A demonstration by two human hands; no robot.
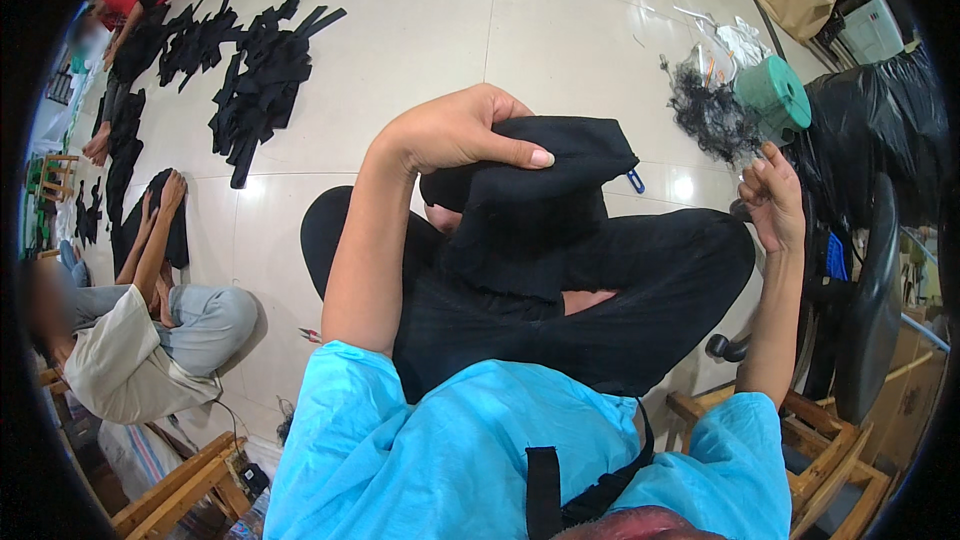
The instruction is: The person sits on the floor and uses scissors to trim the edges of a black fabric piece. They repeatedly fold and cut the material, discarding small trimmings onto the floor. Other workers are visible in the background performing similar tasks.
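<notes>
At the floor's left edge a seated person (150,330) in grey handles black cloth, with more black pieces (255,80) laid out in rows toward the far left corner; those look already done, though I cannot tell how many remain. Near the middle, the left hand (455,130) is closed over a folded black garment (540,195), thumb along its top edge, holding it up above the wearer's crossed legs in black trousers. A small blue clip (636,181) lies on the tile just beside the garment. The right hand (772,202) is raised apart from the cloth, fingers curled and pinched narrow, perhaps on a thread; I cannot tell. Beyond it sit a tangle of black thread scraps (712,115), a green spool (775,92) and a black bag (880,130), crowding the right edge.
</notes>
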